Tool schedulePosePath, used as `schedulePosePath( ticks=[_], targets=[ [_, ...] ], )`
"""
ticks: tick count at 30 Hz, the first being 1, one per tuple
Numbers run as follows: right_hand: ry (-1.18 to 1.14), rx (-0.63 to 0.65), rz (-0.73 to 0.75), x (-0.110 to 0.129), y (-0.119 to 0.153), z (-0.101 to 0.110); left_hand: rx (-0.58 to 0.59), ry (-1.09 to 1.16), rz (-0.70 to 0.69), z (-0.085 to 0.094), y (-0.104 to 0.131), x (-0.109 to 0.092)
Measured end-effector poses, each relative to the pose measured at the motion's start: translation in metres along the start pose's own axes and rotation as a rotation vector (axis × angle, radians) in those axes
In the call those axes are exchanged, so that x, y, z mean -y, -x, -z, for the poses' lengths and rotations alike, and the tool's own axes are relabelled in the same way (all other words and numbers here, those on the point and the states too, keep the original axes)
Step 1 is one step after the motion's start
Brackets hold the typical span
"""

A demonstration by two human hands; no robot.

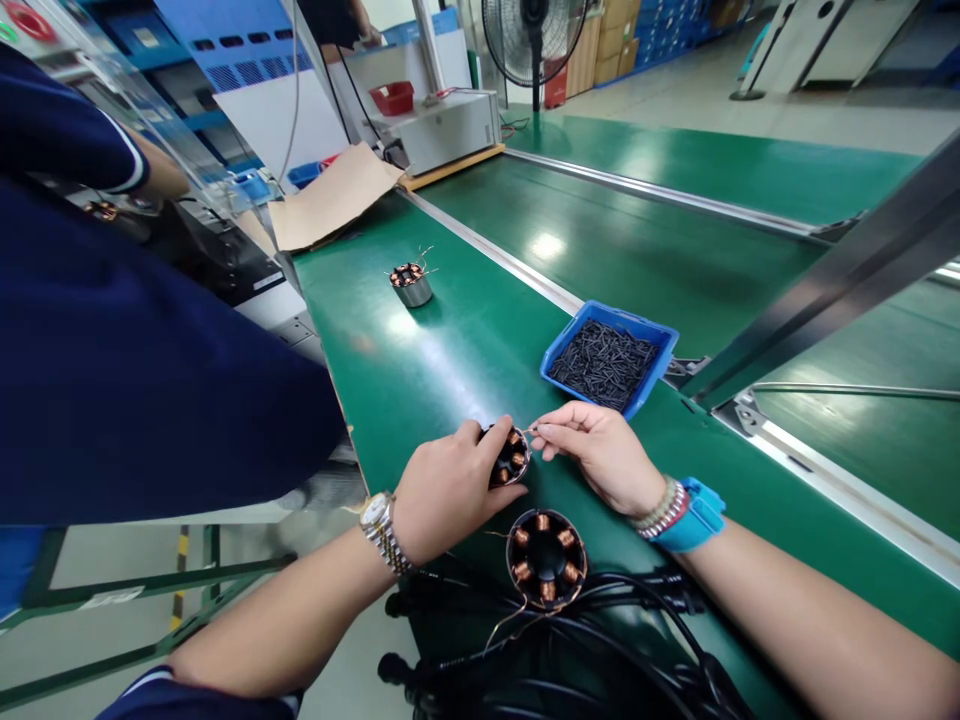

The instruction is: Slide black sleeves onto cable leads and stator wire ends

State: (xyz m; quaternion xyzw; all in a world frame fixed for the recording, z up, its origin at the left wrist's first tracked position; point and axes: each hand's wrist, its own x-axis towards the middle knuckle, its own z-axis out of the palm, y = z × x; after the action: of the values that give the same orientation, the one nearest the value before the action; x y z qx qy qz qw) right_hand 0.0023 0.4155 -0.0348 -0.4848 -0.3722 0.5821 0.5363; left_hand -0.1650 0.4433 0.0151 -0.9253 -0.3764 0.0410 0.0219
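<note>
My left hand (455,482) is wrapped round a motor stator (513,457) with copper coils, on the green bench. Just to its right, my right hand (600,450) pinches a thin copper wire lead (530,431) at the stator's edge; whether a small sleeve is also between the fingertips is too small to tell. A second stator (546,560) lies nearer to me, coils facing up, its loose wires reaching over black cables (600,640). Farther up the bench stands a third stator (412,285), wires sticking up. The blue tray (646,398) beyond my right hand holds many short black tubes (604,364).
A person in dark blue (150,370) stands close on the left. Cardboard (334,198) lies at the bench's far left. A metal rail (495,250) borders the bench, and a slanted metal post (832,270) rises at the right. A fan (534,30) stands behind.
</note>
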Motion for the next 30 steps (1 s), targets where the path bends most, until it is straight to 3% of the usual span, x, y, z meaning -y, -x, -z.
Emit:
schedulePosePath(
  ticks=[9,23,26,30],
  targets=[
    [0.347,-0.013,0.072,0.007,-0.002,0.000,0.005,-0.007,-0.013,0.000,0.000,0.000],
    [0.785,0.138,0.314,0.018,-0.012,0.000,0.000,-0.028,-0.042,-0.002,-0.001,0.004],
    [0.794,0.157,0.243,0.020,-0.014,-0.004,0.003,-0.030,-0.044,-0.001,-0.001,0.003],
    [0.604,0.110,-0.002,0.017,-0.017,-0.014,0.016,-0.044,-0.035,0.000,-0.002,0.003]
  ],
)
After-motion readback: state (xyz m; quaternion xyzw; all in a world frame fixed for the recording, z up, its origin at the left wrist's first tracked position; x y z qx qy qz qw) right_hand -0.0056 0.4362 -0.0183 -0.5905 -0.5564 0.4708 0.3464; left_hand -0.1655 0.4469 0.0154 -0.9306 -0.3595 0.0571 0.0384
